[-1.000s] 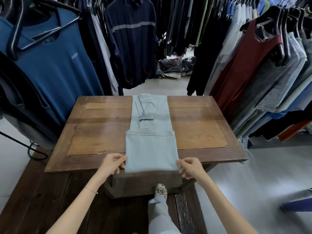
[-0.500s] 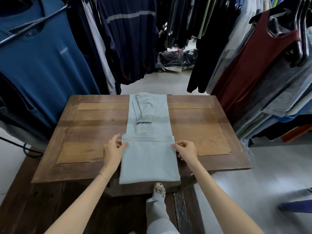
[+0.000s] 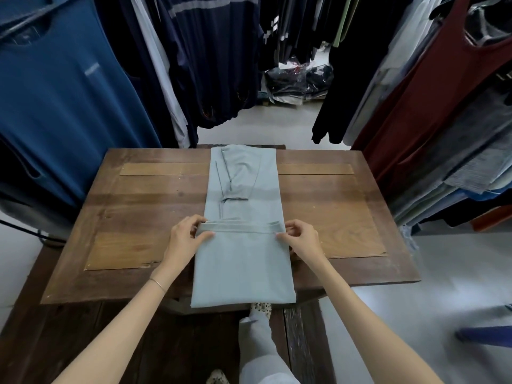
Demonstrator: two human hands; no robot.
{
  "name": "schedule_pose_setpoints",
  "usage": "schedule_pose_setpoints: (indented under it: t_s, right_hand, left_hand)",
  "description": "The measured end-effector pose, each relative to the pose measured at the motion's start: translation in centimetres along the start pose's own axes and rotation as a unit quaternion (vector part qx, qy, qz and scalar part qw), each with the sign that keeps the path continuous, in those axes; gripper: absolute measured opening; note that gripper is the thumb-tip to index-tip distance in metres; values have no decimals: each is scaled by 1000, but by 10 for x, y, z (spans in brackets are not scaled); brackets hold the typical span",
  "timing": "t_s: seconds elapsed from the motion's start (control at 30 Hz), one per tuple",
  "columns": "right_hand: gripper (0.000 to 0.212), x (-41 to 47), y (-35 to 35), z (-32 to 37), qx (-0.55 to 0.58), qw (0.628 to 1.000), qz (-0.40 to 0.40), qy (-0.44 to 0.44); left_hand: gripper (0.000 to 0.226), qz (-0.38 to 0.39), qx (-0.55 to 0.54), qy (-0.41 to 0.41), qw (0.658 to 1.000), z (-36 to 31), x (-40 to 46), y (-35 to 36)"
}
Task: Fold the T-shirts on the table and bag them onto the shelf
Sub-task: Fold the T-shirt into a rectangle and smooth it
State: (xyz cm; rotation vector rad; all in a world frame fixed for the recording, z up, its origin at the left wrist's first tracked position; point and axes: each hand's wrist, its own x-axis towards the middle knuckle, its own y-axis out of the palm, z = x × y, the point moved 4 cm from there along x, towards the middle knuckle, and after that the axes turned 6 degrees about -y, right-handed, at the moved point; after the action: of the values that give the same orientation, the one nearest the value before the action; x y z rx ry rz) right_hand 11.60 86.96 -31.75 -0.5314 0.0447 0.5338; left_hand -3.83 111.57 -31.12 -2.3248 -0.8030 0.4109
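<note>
The pale blue T-shirt (image 3: pixel 243 217) lies as a long narrow strip down the middle of the wooden table (image 3: pixel 138 217), its near end hanging a little over the front edge. The bottom part is already folded up, and its hem now makes a straight line across the strip.

A second ago both hands were at the near edge of the table, at the lower corners of the fold. Since then they have moved up along the sides. The left hand (image 3: pixel 185 239) now pinches the left end of the hem between thumb and fingers, and the right hand (image 3: pixel 302 239) pinches the right end in the same way — both are closed on the cloth, not flat on it.

I think this means the first fold is finished and the person takes a grip for the next one, probably to bring this doubled part over the upper half, where the sleeves lie folded inward. The folding seems about half done. No bag and no shelf can be seen — only hanging clothes (image 3: pixel 69 92) around the table, so the bagging has not started.
</note>
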Motion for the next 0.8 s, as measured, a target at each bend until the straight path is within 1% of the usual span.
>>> schedule_pose_setpoints:
  t_s: [0.1, 0.17, 0.23, 0.33, 0.43, 0.53, 0.6, 0.63, 0.73, 0.8]
  right_hand:
    - [5, 2, 0, 1, -8, 1000, 13, -26]
    - [2, 2, 0, 0, 49, 997, 33, -51]
    - [9, -2, -1, -1, 115, 991, 57, -47]
    - [14, -8, 1, -4, 174, 982, 77, -3]
    - [15, -8, 3, -7, 183, 980, 76, 19]
    - [8, -6, 4, -5, 202, 976, 74, 40]
    - [7, -4, 6, -6, 214, 972, 69, 63]
    - [7, -3, 8, -7, 209, 973, 62, 76]
    - [16, -1, 10, -10, 193, 975, 37, 105]
    - [19, -1, 10, -7, 195, 974, 36, 112]
  left_hand:
    - [14, -4, -12, 6, 1000, -1, 4, -2]
    - [14, 15, -27, 16, 999, -2, 8, -3]
    - [16, 52, -50, 12, 997, -2, 13, -1]
    - [24, 107, -156, -56, 980, 0, 16, 9]
    - [27, 113, -220, -119, 962, 0, 17, 19]
    - [16, 97, -283, -159, 941, 2, 20, 24]
    - [9, 81, -302, -177, 933, 5, 22, 25]
    - [10, 71, -294, -186, 935, 7, 22, 26]
    - [26, 13, -261, -206, 943, 15, 18, 21]
    - [35, -18, -231, -207, 951, 19, 9, 16]
